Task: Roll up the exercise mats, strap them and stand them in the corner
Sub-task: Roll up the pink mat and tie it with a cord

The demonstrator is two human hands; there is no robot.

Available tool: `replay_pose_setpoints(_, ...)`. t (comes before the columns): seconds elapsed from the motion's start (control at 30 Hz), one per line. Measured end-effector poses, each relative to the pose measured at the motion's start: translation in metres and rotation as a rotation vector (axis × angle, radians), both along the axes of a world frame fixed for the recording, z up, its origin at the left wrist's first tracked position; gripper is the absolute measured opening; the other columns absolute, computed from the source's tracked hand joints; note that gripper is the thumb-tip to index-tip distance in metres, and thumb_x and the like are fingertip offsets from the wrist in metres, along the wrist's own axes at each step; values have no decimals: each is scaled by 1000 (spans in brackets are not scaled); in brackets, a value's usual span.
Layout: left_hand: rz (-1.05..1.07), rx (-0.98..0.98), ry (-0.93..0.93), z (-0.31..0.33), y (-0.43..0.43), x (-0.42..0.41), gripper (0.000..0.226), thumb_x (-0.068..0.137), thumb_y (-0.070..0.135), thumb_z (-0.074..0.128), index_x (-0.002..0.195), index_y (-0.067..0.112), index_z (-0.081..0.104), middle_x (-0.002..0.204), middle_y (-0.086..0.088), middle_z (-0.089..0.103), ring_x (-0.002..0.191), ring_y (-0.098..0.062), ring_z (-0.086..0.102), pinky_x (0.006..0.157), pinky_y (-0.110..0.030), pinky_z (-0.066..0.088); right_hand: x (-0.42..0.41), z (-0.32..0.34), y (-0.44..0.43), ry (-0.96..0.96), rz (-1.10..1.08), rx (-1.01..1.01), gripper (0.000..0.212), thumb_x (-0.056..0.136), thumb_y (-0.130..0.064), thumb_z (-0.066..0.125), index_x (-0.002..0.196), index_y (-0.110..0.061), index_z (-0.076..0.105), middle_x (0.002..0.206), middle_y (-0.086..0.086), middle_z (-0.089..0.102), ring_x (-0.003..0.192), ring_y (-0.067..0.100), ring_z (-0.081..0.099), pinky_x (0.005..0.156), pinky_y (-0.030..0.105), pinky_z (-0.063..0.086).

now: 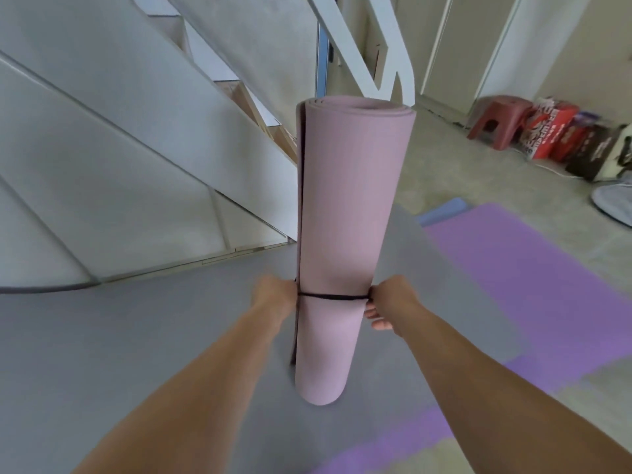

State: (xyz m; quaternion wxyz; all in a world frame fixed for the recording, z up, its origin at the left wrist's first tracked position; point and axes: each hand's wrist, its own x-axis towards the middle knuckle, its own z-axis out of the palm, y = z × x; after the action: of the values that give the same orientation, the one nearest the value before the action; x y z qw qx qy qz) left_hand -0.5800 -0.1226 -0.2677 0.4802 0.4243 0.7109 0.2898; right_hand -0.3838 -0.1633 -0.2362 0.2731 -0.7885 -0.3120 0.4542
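Now, pink mat (349,206): rolled up tight and standing tall, right between the two hands. Its open top end is far above them.
Bottom end: down below the hands, over the grey mat (171,336). I cannot tell if it touches.
Black strap (331,296): a thin band pulled across the roll, running straight from one hand to the other.
Right hand (388,301): on the right side of the roll. It pinches the strap's end, and its fingers (374,314) are curled in.
Left hand (273,297): pressed to the left side of the roll, where the strap ends. Its fingers are hidden behind the roll, so I cannot tell how it holds.
Hands: apart, with the roll between them.
Grey mat: flat on the floor, under both arms.
Purple mat (513,268): flat, out past the right hand, partly under the grey one.
Blue mat (441,212): only a corner shows, beyond the right hand.
Stairs (119,148): white, rising up beyond the left hand.
Red stool (496,119): far off past the right hand, by the wall.
Boxes (561,131): red and dark, just beside the stool, blurry.
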Motion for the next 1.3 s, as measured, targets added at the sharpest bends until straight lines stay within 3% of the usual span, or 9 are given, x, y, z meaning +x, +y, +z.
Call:
replay_pose_setpoints(0.1, -27, 82, 78, 20, -8, 2, 34, 88, 5, 57, 60, 16, 41, 62, -7, 41, 58, -20, 34, 52, -27, 27, 2, 13, 0, -185, 173, 185, 22, 88, 5, 45, 90, -8, 63, 89, 12, 67, 83, 29, 65, 69, 33, 52)
replay_pose_setpoints(0.17, -80, 104, -23, 39, -11, -3, 18, 79, -3, 51, 65, 9, 55, 65, -14, 51, 65, -20, 44, 61, -29, 35, 1, 27, -8, -82, 299, 311, 44, 85, 9, 41, 119, -14, 59, 107, 2, 66, 98, 20, 62, 73, 27, 49)
replay_pose_setpoints(0.27, -261, 136, -248, 58, -18, -13, 56, 63, -11, 37, 99, 14, 71, 94, -4, 76, 89, -20, 67, 80, -34, 52, -4, 36, -19, 123, 425, 401, 62, 72, 6, 47, 131, -14, 50, 100, -6, 60, 90, 8, 56, 68, 18, 43)
replay_pose_setpoints(0.4, -568, 185, -393, 65, -34, -32, 78, 52, -6, 49, 125, 21, 56, 86, 13, 69, 80, -4, 63, 67, -20, 48, -6, 20, -25, 275, 530, 363, 88, 49, -4, 50, 136, -18, 46, 117, 5, 64, 104, 18, 58, 79, 26, 47)
replay_pose_setpoints(0.67, -822, 95, -406, 52, -40, -43, 97, 59, 1, 84, 144, 20, 43, 131, 2, 67, 126, -15, 60, 95, -30, 51, 1, 11, -39, 425, 780, 292, 85, 59, 2, 75, 136, -23, 48, 115, -11, 70, 112, 10, 62, 83, 21, 52)
replay_pose_setpoints(0.87, -637, 169, -422, 43, -36, -38, 99, 50, 20, 92, 139, 28, 48, 129, 8, 67, 122, -12, 61, 94, -28, 52, -12, -3, -35, 304, 638, 368, 102, 50, 11, 89, 137, -24, 47, 127, -9, 66, 123, 20, 59, 84, 41, 60)
replay_pose_setpoints(1.0, -567, 198, -400, 57, -29, -40, 95, 47, 18, 93, 134, 22, 56, 124, 5, 70, 117, -16, 65, 90, -26, 53, -14, 18, -28, 365, 695, 422, 92, 60, 23, 80, 134, -21, 49, 125, -5, 68, 114, 14, 65, 83, 30, 58)
replay_pose_setpoints(1.13, -454, 198, -400, 100, -31, -54, 89, 45, 24, 93, 128, 17, 61, 120, 2, 72, 111, -18, 69, 93, -31, 54, -37, 72, -20, 481, 793, 510, 73, 73, 22, 67, 138, -5, 48, 134, 12, 61, 130, 25, 54, 101, 31, 46)
replay_pose_setpoints(1.3, -355, 143, -345, 200, -35, -92, 68, 52, 17, 90, 115, 21, 64, 104, 11, 76, 97, -7, 72, 77, -16, 53, -73, 177, -5, 540, 749, 500, 59, 73, 18, 69, 122, -12, 60, 120, 5, 71, 118, 18, 64, 92, 23, 50)
